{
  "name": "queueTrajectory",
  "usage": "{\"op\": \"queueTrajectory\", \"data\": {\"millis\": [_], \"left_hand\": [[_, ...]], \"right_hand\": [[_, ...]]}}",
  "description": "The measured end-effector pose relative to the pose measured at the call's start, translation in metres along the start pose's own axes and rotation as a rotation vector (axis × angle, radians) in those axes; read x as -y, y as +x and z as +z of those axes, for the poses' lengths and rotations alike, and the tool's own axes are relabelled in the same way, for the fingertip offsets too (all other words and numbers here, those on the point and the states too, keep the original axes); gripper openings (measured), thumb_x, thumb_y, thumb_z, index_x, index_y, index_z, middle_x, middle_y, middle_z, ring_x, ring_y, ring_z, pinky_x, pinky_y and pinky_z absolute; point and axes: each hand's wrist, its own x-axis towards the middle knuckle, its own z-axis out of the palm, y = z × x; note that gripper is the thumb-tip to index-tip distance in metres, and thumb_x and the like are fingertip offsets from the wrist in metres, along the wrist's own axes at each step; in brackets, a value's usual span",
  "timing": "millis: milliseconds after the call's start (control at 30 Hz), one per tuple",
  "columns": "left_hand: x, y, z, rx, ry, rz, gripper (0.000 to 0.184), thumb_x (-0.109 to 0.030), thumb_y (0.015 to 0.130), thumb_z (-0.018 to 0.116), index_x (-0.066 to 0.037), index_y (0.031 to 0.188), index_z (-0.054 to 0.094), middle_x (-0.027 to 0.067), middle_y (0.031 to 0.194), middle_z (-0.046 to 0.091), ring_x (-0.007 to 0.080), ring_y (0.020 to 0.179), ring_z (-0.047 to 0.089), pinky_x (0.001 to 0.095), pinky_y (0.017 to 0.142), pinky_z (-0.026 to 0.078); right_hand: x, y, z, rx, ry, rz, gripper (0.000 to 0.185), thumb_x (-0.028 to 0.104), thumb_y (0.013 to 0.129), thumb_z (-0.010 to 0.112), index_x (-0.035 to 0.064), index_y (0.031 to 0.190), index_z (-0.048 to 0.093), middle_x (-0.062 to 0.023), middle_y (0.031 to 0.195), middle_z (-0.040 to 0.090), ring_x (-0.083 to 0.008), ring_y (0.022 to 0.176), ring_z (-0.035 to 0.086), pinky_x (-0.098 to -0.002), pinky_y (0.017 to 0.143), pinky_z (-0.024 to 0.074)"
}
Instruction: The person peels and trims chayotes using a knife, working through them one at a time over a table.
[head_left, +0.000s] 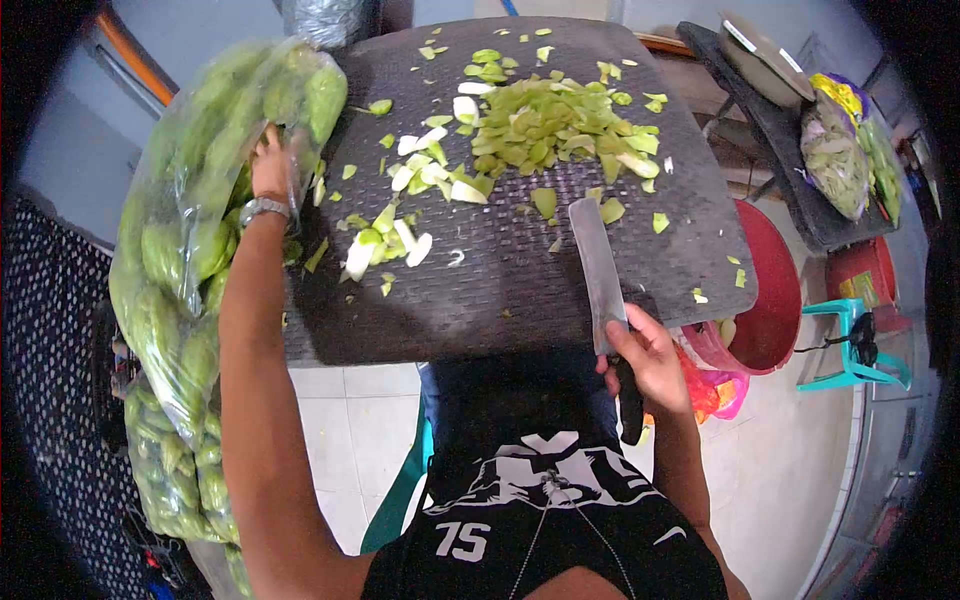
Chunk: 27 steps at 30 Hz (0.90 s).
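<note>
At the left, my left hand (pixel 268 165) reaches into the mouth of a big clear plastic bag (pixel 185 215) full of green chayotes (pixel 170 250). Its visible fingers are stretched out against the contents; plastic hides part of the hand. My right hand (pixel 648 362) is closed around the black handle of a broad-bladed knife (pixel 597 262), its blade pointing away from me above the table's near right part. Beyond the blade lies a heap of thin green slices (pixel 540 125). Paler chunks and trimmings (pixel 365 252) are scattered to its left.
The dark woven-pattern table (pixel 480 300) has rounded corners. A red tub (pixel 765 290) stands at its right, near a turquoise stool (pixel 850 345). Farther right, a black side table (pixel 760 130) carries a basin (pixel 765 60) and bagged vegetables (pixel 835 150). More bagged chayotes (pixel 175 470) lie lower left.
</note>
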Motion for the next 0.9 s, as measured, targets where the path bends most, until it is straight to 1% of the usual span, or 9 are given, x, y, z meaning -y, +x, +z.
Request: {"op": "queueTrajectory", "data": {"millis": [167,267,400,500,633,667,800,867,900], "left_hand": [[0.015,0.003,-0.053,0.150,-0.151,0.211,0.063,-0.027,0.087,0.075,-0.015,0.146,0.055,0.0328,0.129,0.062,0.0481,0.099,0.069,0.0509,0.084,0.058],[0.019,-0.014,-0.077,-0.090,-0.513,0.162,0.055,-0.034,0.085,0.080,-0.009,0.132,0.064,0.0234,0.099,0.075,0.0370,0.084,0.073,0.0459,0.075,0.057],[0.019,-0.041,-0.146,0.188,-1.302,-0.412,0.051,-0.043,0.090,0.075,-0.004,0.122,0.064,0.0083,0.103,0.074,0.0227,0.090,0.072,0.0491,0.083,0.055],[0.013,-0.059,-0.188,-0.063,-1.885,-0.636,0.048,-0.036,0.092,0.073,-0.003,0.124,0.061,0.0176,0.118,0.069,0.0302,0.112,0.067,0.0563,0.101,0.051],[-0.045,-0.110,-0.238,0.067,-2.694,-0.356,0.046,-0.021,0.091,0.067,-0.001,0.130,0.052,0.0277,0.136,0.053,0.0498,0.130,0.051,0.0747,0.114,0.036],[-0.059,-0.122,-0.230,0.154,-2.768,-0.241,0.045,-0.018,0.088,0.067,-0.003,0.127,0.052,0.0272,0.132,0.056,0.0495,0.124,0.056,0.0699,0.108,0.045],[-0.149,-0.180,-0.247,0.271,-1.669,-0.105,0.049,-0.007,0.068,0.083,-0.004,0.114,0.065,0.0081,0.105,0.071,0.0199,0.096,0.069,0.0363,0.086,0.056],[-0.181,-0.195,-0.257,0.363,-1.370,0.044,0.054,-0.011,0.067,0.088,-0.002,0.115,0.067,0.0129,0.108,0.073,0.0239,0.098,0.071,0.0346,0.086,0.055],[-0.192,-0.204,-0.237,0.079,-1.194,0.366,0.051,-0.012,0.070,0.086,-0.002,0.115,0.066,0.0175,0.104,0.074,0.0277,0.095,0.072,0.0372,0.083,0.055]], "right_hand": [[0.004,-0.012,-0.011,0.015,0.192,0.051,0.025,0.019,0.104,0.061,0.0029,0.124,0.061,-0.0068,0.077,0.065,-0.0147,0.055,0.059,-0.0273,0.043,0.0441],[0.006,-0.006,-0.013,0.167,0.335,-0.072,0.061,0.034,0.101,0.059,0.0058,0.151,0.039,-0.0110,0.081,0.063,-0.0138,0.051,0.054,-0.0271,0.044,0.0440],[0.012,0.005,0.003,0.331,0.696,-0.109,0.078,0.041,0.101,0.055,0.0083,0.162,0.019,-0.0227,0.100,0.061,-0.0151,0.046,0.052,-0.0256,0.040,0.0418],[0.013,0.018,0.011,0.470,0.739,-0.066,0.075,0.040,0.102,0.054,0.0083,0.161,0.021,-0.0215,0.094,0.062,-0.0134,0.043,0.050,-0.0246,0.035,0.0389],[0.038,0.020,0.039,0.399,0.347,-0.117,0.058,0.029,0.101,0.059,0.0057,0.151,0.041,-0.0122,0.080,0.063,-0.0125,0.045,0.053,-0.0256,0.040,0.0417],[0.048,0.020,0.044,0.330,0.125,-0.164,0.055,0.027,0.100,0.061,0.0045,0.148,0.046,-0.0109,0.080,0.064,-0.0132,0.048,0.056,-0.0265,0.043,0.0439],[0.076,0.034,0.044,-0.068,-0.839,-0.927,0.040,0.022,0.090,0.077,0.0009,0.120,0.062,-0.0135,0.087,0.066,-0.0271,0.065,0.067,-0.0348,0.057,0.0520],[0.083,0.034,0.043,-0.142,-1.024,-1.132,0.049,0.031,0.078,0.089,0.0014,0.107,0.063,-0.0161,0.090,0.065,-0.0377,0.073,0.067,-0.0397,0.062,0.0540],[0.086,0.029,0.044,-0.097,-1.064,-1.120,0.052,0.036,0.077,0.089,0.0016,0.107,0.063,-0.0153,0.090,0.065,-0.0371,0.072,0.067,-0.0396,0.061,0.0540]]}}
